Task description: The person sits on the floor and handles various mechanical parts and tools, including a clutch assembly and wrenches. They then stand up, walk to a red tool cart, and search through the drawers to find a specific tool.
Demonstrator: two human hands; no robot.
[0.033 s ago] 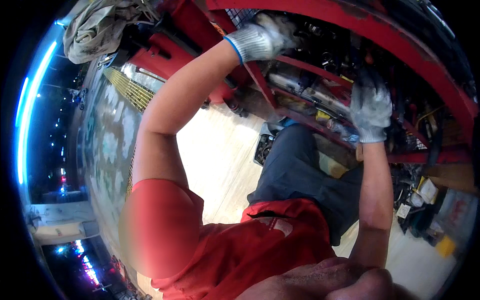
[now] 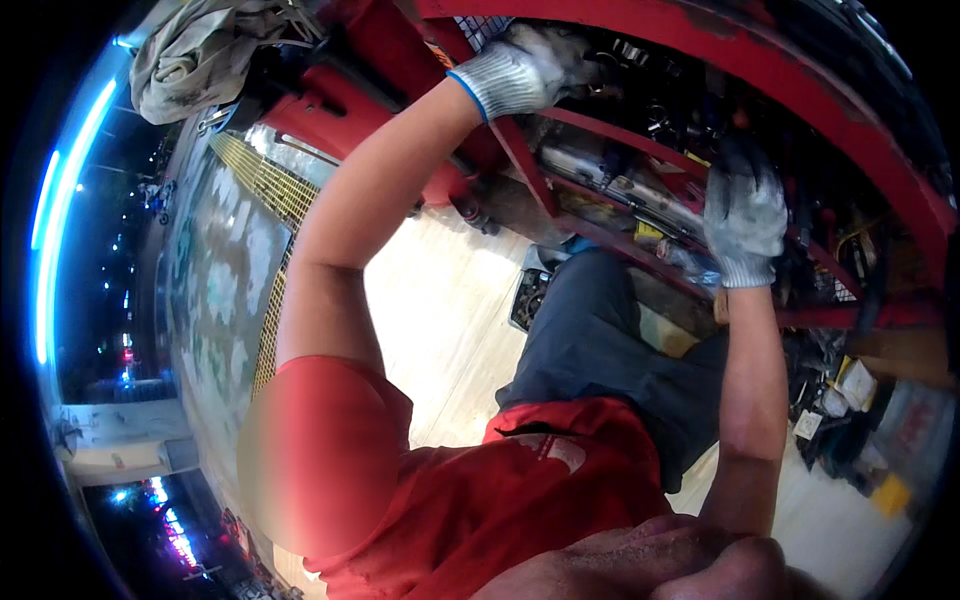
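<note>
A red metal tool cart (image 2: pixel 700 35) stands before me, its upper tray full of dark metal tools and parts (image 2: pixel 640 95). My left hand (image 2: pixel 530 72), in a white knitted work glove with a blue cuff edge, reaches into the tray's left end. Its soiled fingers are bent down among the parts and blur into them, so any hold is hidden. My right hand (image 2: pixel 745 220), gloved too, lies over the tray's front rail farther right. Its blackened fingers stretch forward over the tools, with nothing seen in them.
Below, a lower shelf (image 2: pixel 640 245) holds long metal tools and plastic packs. A black box of small parts (image 2: pixel 527 298) sits on the floor beside my leg. Left are red equipment (image 2: pixel 340 100), a bundled cloth (image 2: pixel 195 62) and yellow grating (image 2: pixel 265 185). Boxes and loose items (image 2: pixel 850 385) lie right.
My left forearm and hand have shifted slightly, the hand staying at the tray's left end. The right hand stays practically in place.
</note>
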